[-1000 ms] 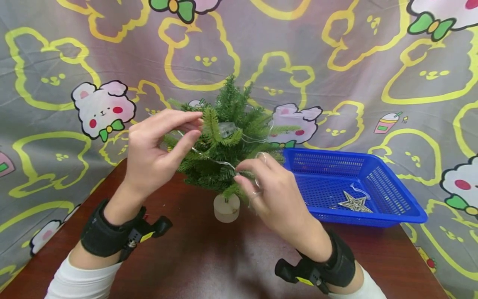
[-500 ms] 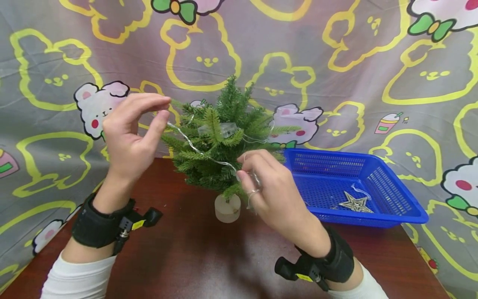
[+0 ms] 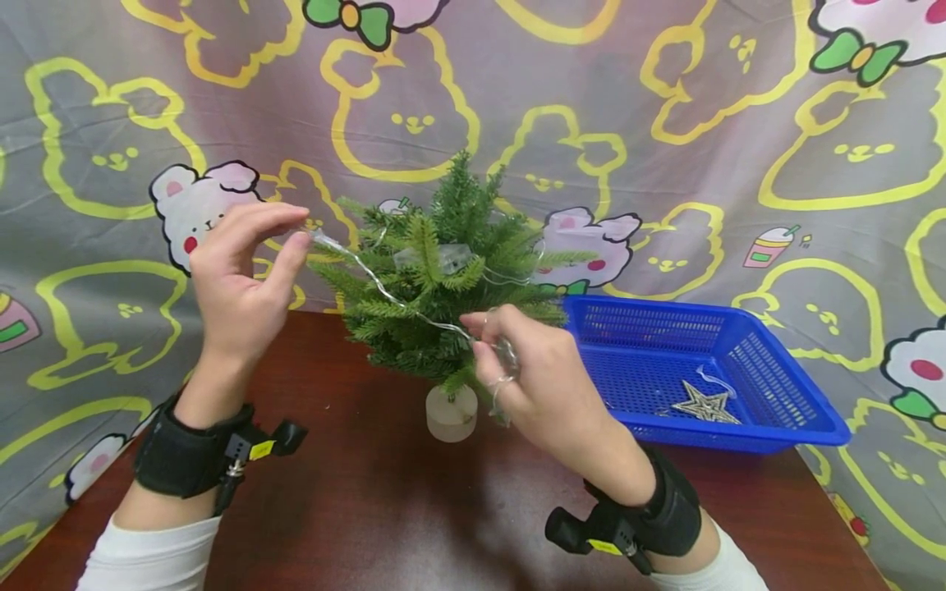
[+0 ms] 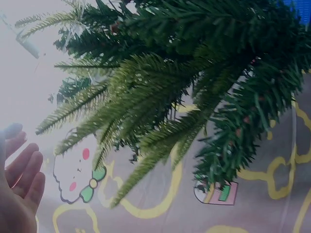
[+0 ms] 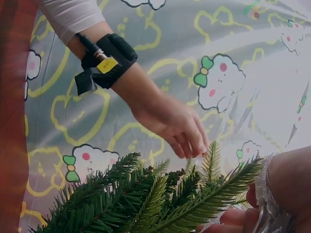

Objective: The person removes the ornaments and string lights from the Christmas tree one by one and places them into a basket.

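Note:
A small artificial Christmas tree [image 3: 414,328] stands upright on a pale round base [image 3: 452,413]. A clear string-light wire [image 3: 386,293] stretches across its front between the two hands. My left hand [image 3: 240,283], out beyond the tree's left branches, pinches the wire's left end between thumb and fingertips. At the tree's lower right front, my right hand [image 3: 543,382] pinches the wire, and more of the clear wire [image 5: 265,206] is looped around its fingers. A transparent box [image 3: 443,258] sits among the upper branches, and a strand [image 3: 510,281] runs from it to the right.
A blue perforated basket [image 3: 805,402] stands right of the tree, with a glittery star ornament [image 3: 705,404] inside. Both sit on a dark reddish-brown table [image 3: 384,501]. A cartoon-patterned curtain [image 3: 517,74] hangs close behind.
My left hand has moved left, away from the tree's front branches, drawing the wire out longer across them. My right hand has stayed almost in place.

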The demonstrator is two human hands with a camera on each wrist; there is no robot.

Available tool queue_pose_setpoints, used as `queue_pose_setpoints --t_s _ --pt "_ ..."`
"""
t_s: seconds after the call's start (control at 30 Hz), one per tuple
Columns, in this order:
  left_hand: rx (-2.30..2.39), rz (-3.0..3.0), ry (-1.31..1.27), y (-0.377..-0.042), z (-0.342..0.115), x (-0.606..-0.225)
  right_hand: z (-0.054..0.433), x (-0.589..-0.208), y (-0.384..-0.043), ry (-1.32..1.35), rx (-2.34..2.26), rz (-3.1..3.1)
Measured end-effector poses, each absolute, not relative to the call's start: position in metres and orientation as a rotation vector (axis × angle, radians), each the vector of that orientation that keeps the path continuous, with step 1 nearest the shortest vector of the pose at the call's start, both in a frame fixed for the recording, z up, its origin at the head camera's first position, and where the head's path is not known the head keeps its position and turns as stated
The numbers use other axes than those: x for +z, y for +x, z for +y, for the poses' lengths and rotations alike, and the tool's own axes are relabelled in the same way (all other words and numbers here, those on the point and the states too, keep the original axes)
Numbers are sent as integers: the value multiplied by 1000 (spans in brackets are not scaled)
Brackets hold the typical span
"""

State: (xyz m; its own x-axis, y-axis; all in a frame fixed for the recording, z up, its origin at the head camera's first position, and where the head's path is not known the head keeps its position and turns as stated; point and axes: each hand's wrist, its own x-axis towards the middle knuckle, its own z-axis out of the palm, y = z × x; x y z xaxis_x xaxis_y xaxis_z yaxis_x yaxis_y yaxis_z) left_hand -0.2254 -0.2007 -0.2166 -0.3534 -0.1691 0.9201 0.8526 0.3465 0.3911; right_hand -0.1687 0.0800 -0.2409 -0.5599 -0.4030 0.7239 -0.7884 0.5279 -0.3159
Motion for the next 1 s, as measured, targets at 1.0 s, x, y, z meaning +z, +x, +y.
queue_pose_setpoints --t_s 1.0 --pt "-1302 -1915 -515 -248 -229 -257 78 -241 -172 933 877 -2178"
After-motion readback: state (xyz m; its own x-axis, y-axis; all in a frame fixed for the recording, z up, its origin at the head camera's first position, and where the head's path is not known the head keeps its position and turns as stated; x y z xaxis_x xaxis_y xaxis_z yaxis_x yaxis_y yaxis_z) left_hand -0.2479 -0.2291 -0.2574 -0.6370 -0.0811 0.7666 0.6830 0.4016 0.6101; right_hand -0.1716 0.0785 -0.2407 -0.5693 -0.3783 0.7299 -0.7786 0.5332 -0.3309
